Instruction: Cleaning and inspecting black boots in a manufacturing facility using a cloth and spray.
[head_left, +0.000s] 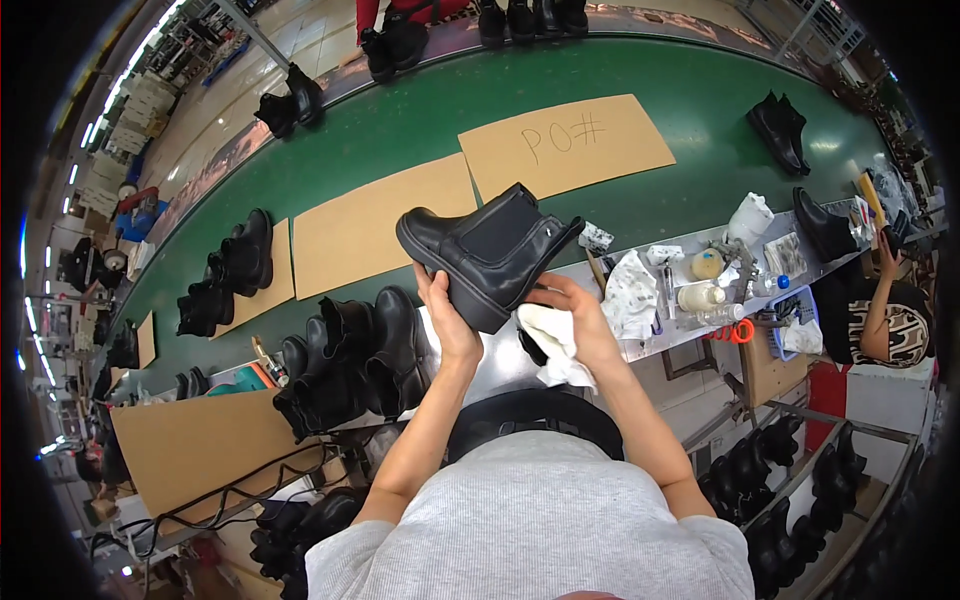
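Note:
A black ankle boot [480, 255] with dark elastic side panels is up in front of me, toe to the left and its sole tilted toward me. My left hand [450, 322] is closed around the sole near the forefoot, thumb along its edge. At the heel end, my right hand [582, 318] grips a crumpled white cloth [552, 343], its fingers touching the back of the boot. Part of those fingers is hidden behind the boot and cloth. Several black boots [375, 350] stand on the metal bench to the left of my left hand.
Beyond the boot runs a green conveyor belt [380, 140] bearing cardboard sheets [570, 145] and more boots. Bottles [700, 296], stained rags [630, 295] and an orange coiled hose [738, 331] crowd the bench at right. A co-worker [885, 320] sits at far right; boot racks [800, 490] stand below.

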